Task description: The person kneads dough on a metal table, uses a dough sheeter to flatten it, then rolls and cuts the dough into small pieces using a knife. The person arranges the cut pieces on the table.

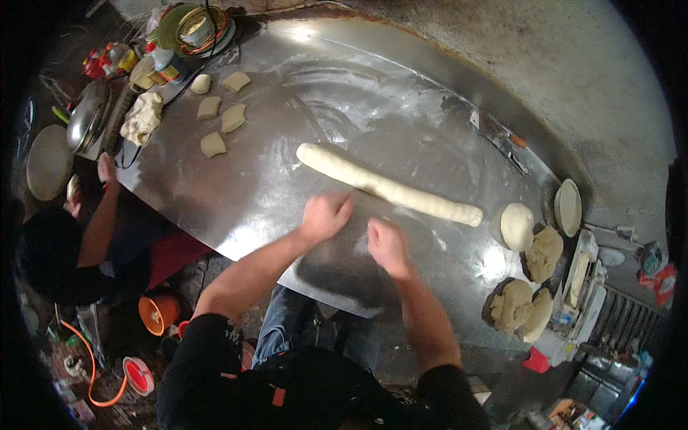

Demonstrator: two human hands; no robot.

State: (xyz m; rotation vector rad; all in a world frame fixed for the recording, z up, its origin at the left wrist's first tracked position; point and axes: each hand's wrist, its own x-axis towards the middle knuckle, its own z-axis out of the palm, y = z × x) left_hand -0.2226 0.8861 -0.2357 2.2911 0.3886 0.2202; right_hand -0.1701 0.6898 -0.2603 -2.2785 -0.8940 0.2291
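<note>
A long roll of pale dough (387, 185) lies slantwise across the floured metal worktable (279, 215). On its near side is my left hand (327, 215), blurred, with the fingers curled under and the thumb alongside. My right hand (388, 246), also blurred, forms a loose fist a little nearer my body. A gap separates the two hands, and no object shows in either. At the table's left, several cut dough pieces (208, 107) sit apart from one another. To the right are a smooth dough ball (517, 227) and rougher dough lumps (544, 253), with more dough (510, 306) nearer me.
A co-worker's arm (101, 226) reaches the table's left edge, near a ragged dough mass (142, 118). Bottles (165, 62) and stacked bowls (196, 29) crowd the far left corner. A knife-like tool (502, 142) lies along the back; a bowl (568, 207) stands right.
</note>
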